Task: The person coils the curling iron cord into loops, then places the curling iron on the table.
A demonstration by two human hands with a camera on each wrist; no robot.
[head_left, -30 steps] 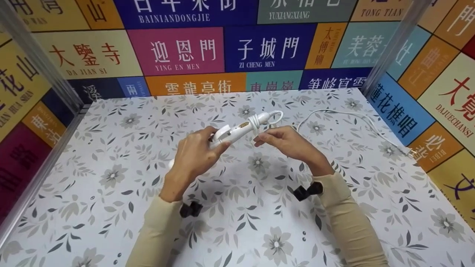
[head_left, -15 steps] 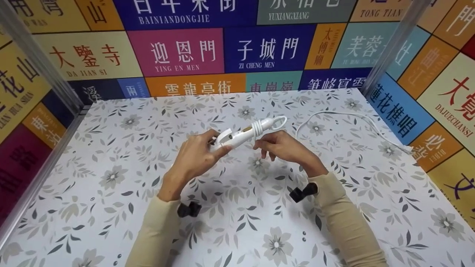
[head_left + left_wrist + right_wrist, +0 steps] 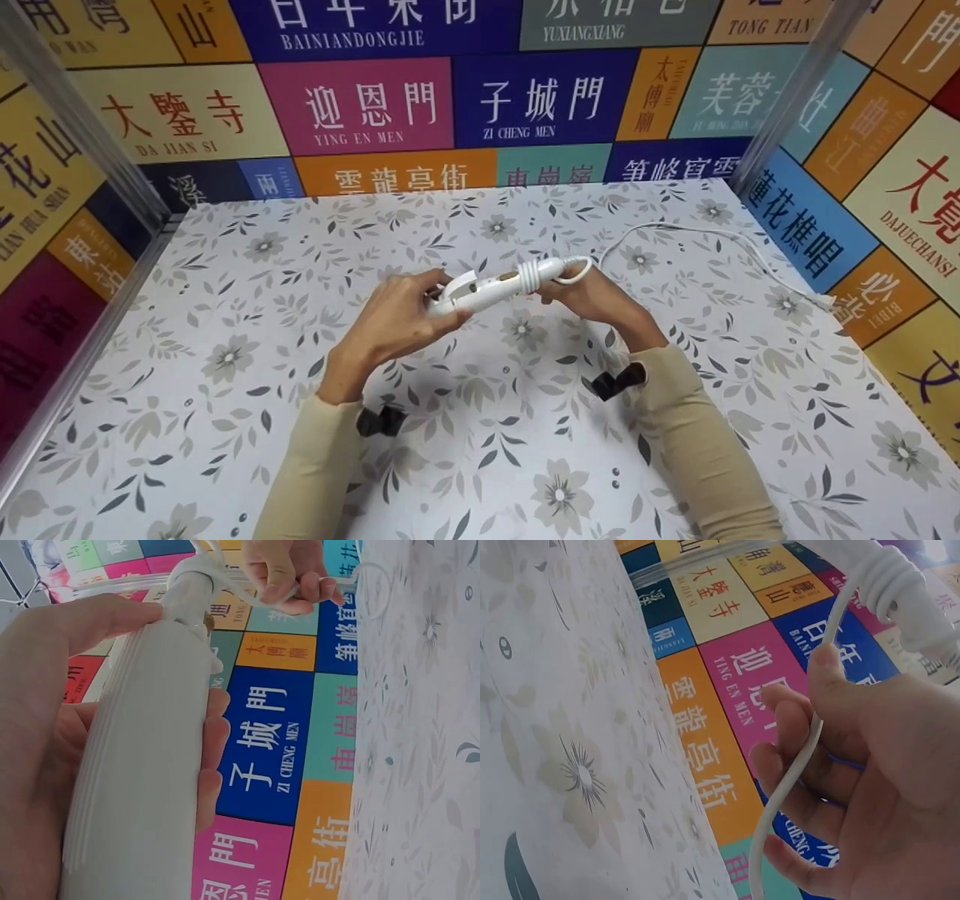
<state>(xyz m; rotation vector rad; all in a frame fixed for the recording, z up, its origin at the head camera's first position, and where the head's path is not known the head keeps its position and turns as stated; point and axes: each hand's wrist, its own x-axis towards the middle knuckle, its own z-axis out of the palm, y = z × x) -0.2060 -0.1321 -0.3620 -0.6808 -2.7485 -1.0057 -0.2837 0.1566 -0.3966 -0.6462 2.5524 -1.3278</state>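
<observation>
My left hand grips a white curling iron around its body, with the handle pointing right and slightly up. In the left wrist view, the body shows fine ridges along one side. Several turns of white cord wrap the handle. Behind the handle's end is my right hand, partly covered by the iron and a cord loop in the head view. Seen from the right wrist, its thumb and index finger pinch the free cord, which runs up to the wraps.
The cord's tail trails across the flowered tabletop to the right edge. Panels with coloured place-name signs enclose the back and both sides. A black camera mount sits at each wrist.
The iron has shifted right and a little down in my left hand. My right hand has passed from in front of the handle to behind it, carrying the cord around.
</observation>
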